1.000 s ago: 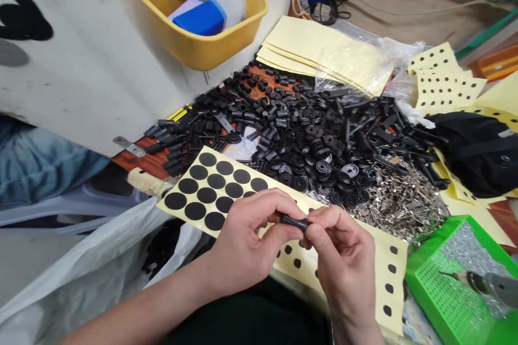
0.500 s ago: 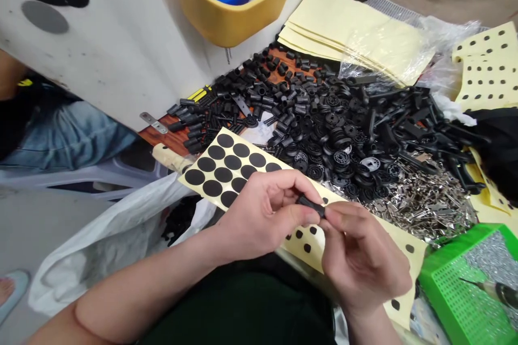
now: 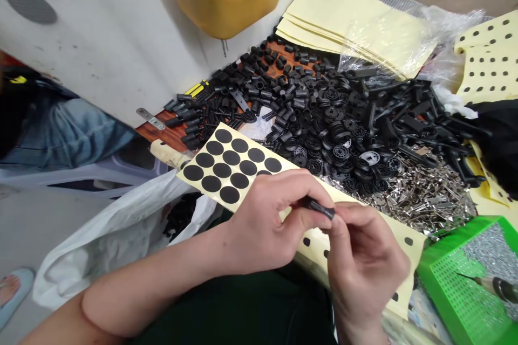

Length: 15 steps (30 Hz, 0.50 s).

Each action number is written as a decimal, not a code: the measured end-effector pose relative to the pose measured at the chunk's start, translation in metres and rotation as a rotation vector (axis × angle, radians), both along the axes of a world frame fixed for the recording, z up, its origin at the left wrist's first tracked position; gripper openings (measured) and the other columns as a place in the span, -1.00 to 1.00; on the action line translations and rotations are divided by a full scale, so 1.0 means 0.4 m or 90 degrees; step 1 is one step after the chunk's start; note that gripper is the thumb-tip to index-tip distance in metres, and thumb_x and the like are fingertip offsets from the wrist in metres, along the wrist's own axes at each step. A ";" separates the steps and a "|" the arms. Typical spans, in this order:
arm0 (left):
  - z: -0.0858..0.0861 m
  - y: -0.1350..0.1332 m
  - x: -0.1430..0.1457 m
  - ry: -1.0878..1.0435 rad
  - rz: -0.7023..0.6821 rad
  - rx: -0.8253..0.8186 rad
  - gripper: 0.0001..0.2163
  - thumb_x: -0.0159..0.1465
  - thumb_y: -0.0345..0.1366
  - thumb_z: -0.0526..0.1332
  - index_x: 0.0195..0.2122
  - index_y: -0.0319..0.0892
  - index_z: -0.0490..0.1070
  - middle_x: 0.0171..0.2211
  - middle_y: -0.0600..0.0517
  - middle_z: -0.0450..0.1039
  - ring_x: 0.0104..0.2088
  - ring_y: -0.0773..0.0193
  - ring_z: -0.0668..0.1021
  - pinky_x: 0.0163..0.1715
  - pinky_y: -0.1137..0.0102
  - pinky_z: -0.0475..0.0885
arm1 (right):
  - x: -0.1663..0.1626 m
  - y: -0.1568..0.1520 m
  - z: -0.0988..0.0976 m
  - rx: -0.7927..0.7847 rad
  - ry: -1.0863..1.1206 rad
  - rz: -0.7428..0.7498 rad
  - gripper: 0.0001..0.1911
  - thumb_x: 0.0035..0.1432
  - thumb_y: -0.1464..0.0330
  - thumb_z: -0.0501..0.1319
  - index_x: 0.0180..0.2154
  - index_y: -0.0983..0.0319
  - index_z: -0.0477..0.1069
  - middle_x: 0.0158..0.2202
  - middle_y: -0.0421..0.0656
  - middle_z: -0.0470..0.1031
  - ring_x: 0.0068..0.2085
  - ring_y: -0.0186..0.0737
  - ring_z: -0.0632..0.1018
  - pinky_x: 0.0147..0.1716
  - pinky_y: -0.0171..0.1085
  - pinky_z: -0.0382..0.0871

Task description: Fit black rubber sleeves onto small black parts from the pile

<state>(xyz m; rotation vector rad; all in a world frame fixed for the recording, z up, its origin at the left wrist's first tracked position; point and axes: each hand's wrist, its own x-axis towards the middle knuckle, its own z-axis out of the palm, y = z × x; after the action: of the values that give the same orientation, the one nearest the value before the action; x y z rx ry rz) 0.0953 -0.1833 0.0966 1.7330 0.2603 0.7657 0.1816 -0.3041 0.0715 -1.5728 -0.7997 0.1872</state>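
My left hand (image 3: 271,221) pinches a small black plastic cylinder part (image 3: 319,208) between thumb and fingers. My right hand (image 3: 364,259) meets it from the right, its fingertips closed on the part's end. Both hands hover over a pale yellow backing sheet (image 3: 251,172) that carries large black round stickers (image 3: 230,160) on its left and small black dots near my hands. Beyond the sheet lies a big heap of black plastic parts (image 3: 324,113), with cylinders, wheels and long pieces mixed.
A pile of small shiny metal pieces (image 3: 421,197) lies right of the heap. A green perforated basket (image 3: 457,291) sits at lower right, a yellow tub (image 3: 230,2) hangs on the white panel above. Yellow sheets (image 3: 343,21) and a white plastic bag (image 3: 121,237) flank the area. Another person's jeans (image 3: 60,135) show at left.
The view has shifted so the table sits higher and further right. My hands stay joined on the black part, with the right fingers working lower around its end.
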 end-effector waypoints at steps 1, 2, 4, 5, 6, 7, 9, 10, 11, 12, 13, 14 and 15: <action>0.005 0.001 -0.002 0.017 -0.016 -0.060 -0.91 0.17 -0.57 0.23 -0.38 -0.30 0.47 -0.43 0.03 0.48 -0.44 0.40 0.50 -0.44 0.54 0.44 | -0.001 -0.001 -0.003 0.012 -0.096 -0.015 -0.82 0.15 0.59 0.26 -0.26 0.20 0.45 -0.40 -0.22 0.49 -0.35 -0.32 0.54 -0.41 -0.35 0.41; 0.009 0.003 -0.003 0.032 -0.031 -0.123 -0.92 0.15 -0.57 0.24 -0.38 -0.29 0.47 -0.43 0.04 0.48 -0.44 0.41 0.50 -0.45 0.55 0.43 | -0.001 -0.001 -0.007 0.022 -0.181 -0.019 -0.76 0.11 0.63 0.26 -0.23 0.20 0.44 -0.38 -0.22 0.50 -0.33 -0.30 0.55 -0.38 -0.33 0.42; 0.015 0.007 -0.005 0.061 -0.055 -0.237 -0.91 0.12 -0.57 0.25 -0.39 -0.28 0.46 -0.46 0.08 0.45 -0.48 0.44 0.48 -0.50 0.57 0.41 | 0.001 0.001 -0.012 0.035 -0.299 -0.014 -0.68 0.06 0.69 0.26 -0.20 0.21 0.44 -0.37 -0.21 0.49 -0.34 -0.30 0.55 -0.38 -0.30 0.43; 0.015 0.010 -0.005 0.073 -0.072 -0.286 -0.90 0.11 -0.58 0.25 -0.40 -0.27 0.46 -0.50 0.11 0.43 -0.52 0.46 0.46 -0.53 0.58 0.39 | 0.003 0.002 -0.014 0.039 -0.324 -0.010 -0.66 0.05 0.70 0.27 -0.20 0.22 0.44 -0.36 -0.20 0.49 -0.35 -0.30 0.54 -0.39 -0.30 0.42; 0.015 0.013 -0.005 0.080 -0.090 -0.330 -0.89 0.10 -0.58 0.24 -0.40 -0.27 0.46 -0.54 0.14 0.40 -0.56 0.48 0.42 -0.56 0.59 0.36 | 0.004 0.002 -0.015 0.040 -0.323 -0.007 -0.66 0.05 0.70 0.27 -0.20 0.22 0.45 -0.35 -0.20 0.50 -0.35 -0.30 0.54 -0.39 -0.29 0.43; 0.013 0.015 -0.005 0.082 -0.109 -0.372 -0.89 0.09 -0.59 0.24 -0.40 -0.27 0.45 -0.58 0.16 0.38 -0.59 0.50 0.39 -0.59 0.60 0.34 | 0.004 0.003 -0.015 0.039 -0.297 -0.005 -0.66 0.05 0.70 0.27 -0.20 0.21 0.46 -0.35 -0.20 0.50 -0.34 -0.30 0.54 -0.39 -0.29 0.43; 0.006 0.019 -0.002 0.075 -0.128 -0.437 -0.89 0.10 -0.58 0.25 -0.39 -0.26 0.46 -0.59 0.18 0.38 -0.61 0.52 0.37 -0.61 0.61 0.32 | 0.004 0.006 -0.014 0.038 -0.194 0.006 -0.70 0.08 0.66 0.28 -0.22 0.18 0.48 -0.36 -0.21 0.52 -0.35 -0.31 0.54 -0.40 -0.31 0.44; 0.003 0.020 -0.001 0.072 -0.126 -0.461 -0.90 0.10 -0.56 0.26 -0.38 -0.26 0.46 -0.58 0.17 0.40 -0.61 0.53 0.38 -0.61 0.61 0.32 | 0.004 0.007 -0.012 0.038 -0.128 0.017 -0.74 0.10 0.63 0.29 -0.24 0.17 0.49 -0.37 -0.22 0.53 -0.36 -0.32 0.55 -0.41 -0.34 0.45; -0.001 0.020 0.000 0.071 -0.119 -0.482 -0.91 0.10 -0.54 0.28 -0.38 -0.26 0.46 -0.57 0.16 0.41 -0.61 0.52 0.39 -0.61 0.61 0.32 | 0.005 0.009 -0.009 0.038 -0.061 0.026 -0.80 0.12 0.58 0.30 -0.28 0.17 0.50 -0.39 -0.23 0.53 -0.37 -0.33 0.55 -0.42 -0.36 0.46; -0.005 0.018 0.001 0.073 -0.113 -0.504 -0.91 0.10 -0.51 0.29 -0.37 -0.26 0.45 -0.57 0.15 0.42 -0.61 0.51 0.40 -0.62 0.60 0.32 | 0.006 0.011 -0.007 0.041 0.003 0.034 -0.86 0.12 0.53 0.31 -0.31 0.17 0.50 -0.40 -0.23 0.53 -0.38 -0.33 0.56 -0.44 -0.38 0.47; -0.008 0.015 0.001 0.077 -0.112 -0.527 -0.91 0.09 -0.48 0.31 -0.37 -0.25 0.45 -0.57 0.14 0.43 -0.61 0.49 0.42 -0.62 0.59 0.33 | 0.008 0.012 -0.005 0.037 0.068 0.038 -0.91 0.13 0.48 0.33 -0.34 0.18 0.50 -0.41 -0.22 0.54 -0.40 -0.32 0.57 -0.45 -0.38 0.49; -0.010 0.011 0.000 0.081 -0.111 -0.554 -0.89 0.09 -0.44 0.34 -0.37 -0.25 0.44 -0.57 0.12 0.44 -0.61 0.48 0.43 -0.62 0.58 0.33 | 0.010 0.012 -0.004 0.024 0.128 0.039 -0.94 0.12 0.42 0.35 -0.36 0.19 0.50 -0.41 -0.20 0.56 -0.41 -0.31 0.58 -0.47 -0.39 0.49; -0.014 0.007 -0.001 0.083 -0.113 -0.582 -0.86 0.07 -0.38 0.37 -0.37 -0.25 0.43 -0.57 0.11 0.45 -0.61 0.46 0.45 -0.62 0.56 0.34 | 0.013 0.011 -0.006 0.003 0.181 0.042 -0.91 0.09 0.36 0.38 -0.38 0.20 0.49 -0.43 -0.18 0.57 -0.45 -0.29 0.59 -0.50 -0.39 0.48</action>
<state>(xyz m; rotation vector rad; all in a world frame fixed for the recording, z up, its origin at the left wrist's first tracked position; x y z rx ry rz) 0.0949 -0.1804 0.0911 0.9151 0.4536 0.3080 0.1868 -0.2995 0.0692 -1.4757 -0.6277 0.4469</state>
